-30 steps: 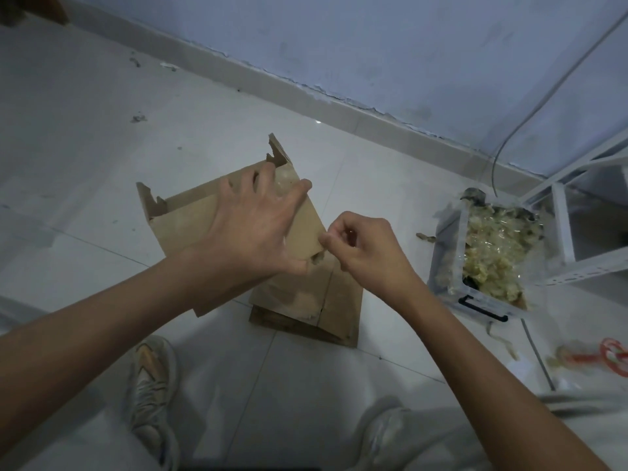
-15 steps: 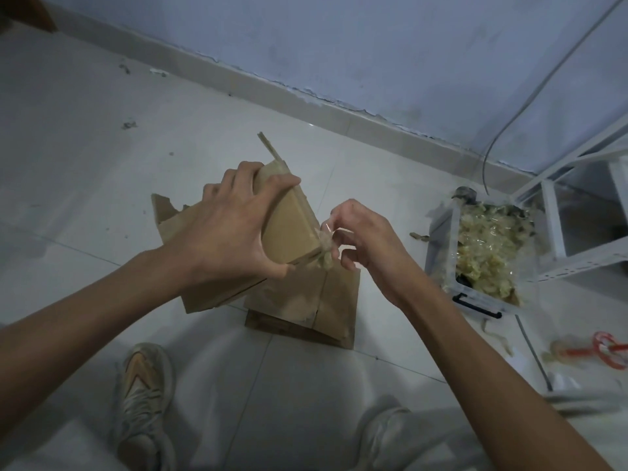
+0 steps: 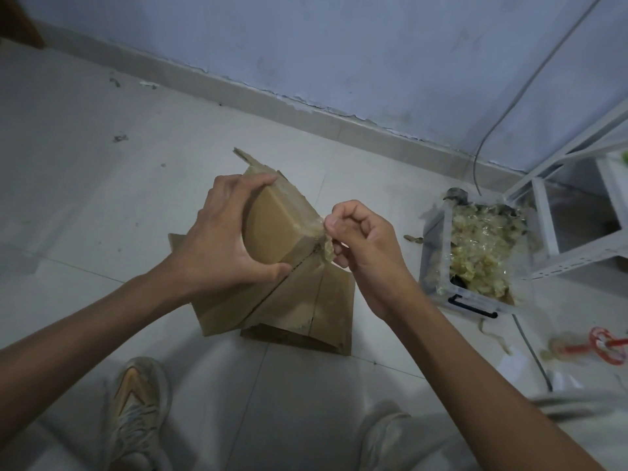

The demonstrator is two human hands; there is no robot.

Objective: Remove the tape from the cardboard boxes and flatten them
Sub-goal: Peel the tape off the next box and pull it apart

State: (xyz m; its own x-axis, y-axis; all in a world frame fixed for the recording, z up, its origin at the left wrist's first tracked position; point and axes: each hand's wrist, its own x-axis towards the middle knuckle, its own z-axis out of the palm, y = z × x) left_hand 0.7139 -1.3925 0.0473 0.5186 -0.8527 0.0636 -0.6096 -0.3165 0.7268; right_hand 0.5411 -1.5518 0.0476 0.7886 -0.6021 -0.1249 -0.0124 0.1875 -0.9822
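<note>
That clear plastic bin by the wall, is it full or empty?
Nearly full. The clear plastic bin holds a heap of crumpled tape up to about its rim. It has no lid on.

Pale tiled floor [image 3: 85, 205] under flattened cardboard [image 3: 326, 311], tape-filled bin [image 3: 438, 266], scissors [image 3: 601, 345].

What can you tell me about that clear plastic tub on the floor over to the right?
The clear plastic tub sits on the pale floor tiles to the right of the cardboard, beside a white metal rack. It is open-topped, with a black handle on its near side, and heaped with crumpled yellowish tape. Neither hand touches it.
</note>
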